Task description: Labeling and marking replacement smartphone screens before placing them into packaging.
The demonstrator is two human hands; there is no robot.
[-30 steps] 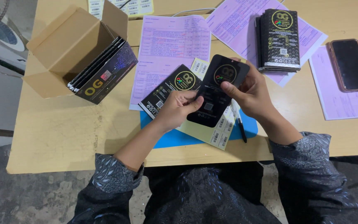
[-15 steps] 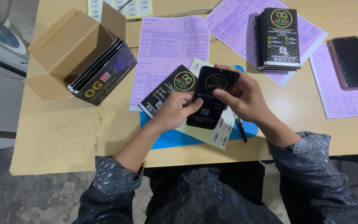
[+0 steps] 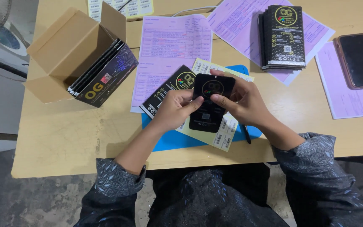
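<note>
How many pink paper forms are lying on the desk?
3 that I can tell: one pink form in the middle, one under the stack of black packets, one under the phone. More may be hidden beneath.

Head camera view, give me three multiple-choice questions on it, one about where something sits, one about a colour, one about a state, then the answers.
1. Where is the cardboard box?
A. the table's far left
B. on the floor
C. beside the phone

2. What colour is the mat under the label sheet?
A. red
B. blue
C. green

3. How is the flat black packet held?
A. left alone on the table
B. by one hand
C. by both hands

Answers: 1 A, it lies open at the table's far left corner; 2 B, blue shows around the sheet; 3 C, the left hand and right hand both grip it.
</note>
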